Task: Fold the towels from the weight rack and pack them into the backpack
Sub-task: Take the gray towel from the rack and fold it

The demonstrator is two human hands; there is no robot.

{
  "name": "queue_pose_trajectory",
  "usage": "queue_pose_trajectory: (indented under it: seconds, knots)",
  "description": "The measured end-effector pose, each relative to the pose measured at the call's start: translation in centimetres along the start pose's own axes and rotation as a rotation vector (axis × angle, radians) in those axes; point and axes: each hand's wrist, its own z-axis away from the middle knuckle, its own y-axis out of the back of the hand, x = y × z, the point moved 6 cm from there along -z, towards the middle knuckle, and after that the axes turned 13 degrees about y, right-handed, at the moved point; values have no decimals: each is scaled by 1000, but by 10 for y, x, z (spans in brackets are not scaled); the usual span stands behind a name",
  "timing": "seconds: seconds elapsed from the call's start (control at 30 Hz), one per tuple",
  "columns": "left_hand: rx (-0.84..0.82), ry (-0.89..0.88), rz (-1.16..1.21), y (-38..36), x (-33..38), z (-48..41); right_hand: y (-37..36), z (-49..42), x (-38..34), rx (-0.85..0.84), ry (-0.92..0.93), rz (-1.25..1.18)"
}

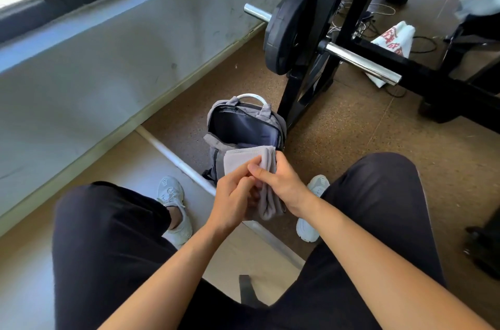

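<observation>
My left hand pinches the near edge of the grey towel, thumb and fingertips closed on the cloth. The towel is folded into a thick pad and held in the air just above the front lip of the backpack, which stands open on the floor ahead of the feet. My right hand wraps round the folded spine, thumb on top. To do this well, I judge I should squeeze the layers flat, turn the pad so its spine leads, and slide it down against the back wall, leaving room beside it. Further right stands the weight rack, with a white printed cloth on the floor behind its base, perhaps another towel.
</observation>
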Motion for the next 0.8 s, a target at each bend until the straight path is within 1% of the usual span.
queue_pose_trajectory:
  seconds: [0.07,0.1,0.17,0.2,0.3,0.33,0.37,0.4,0.43,0.5,0.53,0.57,0.6,0.67,0.7,0.8]
  knots:
    - [-86,148,195,-1,-3,-2,5,-1,0,6,26,56]
    - [-113,192,256,0,-4,-3,6,-1,-2,-6,45,83]
    - [-89,194,278,8,-2,-4,8,-2,-8,-41,60,95]
    - [-27,175,283,15,-2,-5,9,-3,-11,-41,56,73]
    - [259,192,320,40,-7,-10,15,-3,-18,-17,37,-69]
    - [307,215,305,45,-9,-12,16,-2,-21,-19,27,-135]
    - [307,255,283,47,-12,-13,17,-1,-24,-24,17,-201]
    - [258,316,274,46,-14,-14,17,0,-27,-31,9,-264]
    - [158,389,280,43,-16,-14,18,0,-30,-34,4,-315]
    - [-135,518,353,26,-16,-10,21,0,-32,-14,-3,-376]
    - [-239,547,398,19,-16,-6,23,-1,-31,7,-4,-387]
    - [-292,562,417,15,-16,-3,25,-2,-29,38,-3,-389]
    - [-307,562,403,13,-16,-3,28,-3,-26,71,-1,-382]
    - [-272,533,350,13,-17,-6,34,-3,-24,103,-3,-343]
    - [-258,532,336,15,-18,-6,35,-2,-24,97,-6,-323]
    - [-294,540,376,20,-17,-6,36,0,-26,30,-16,-266]
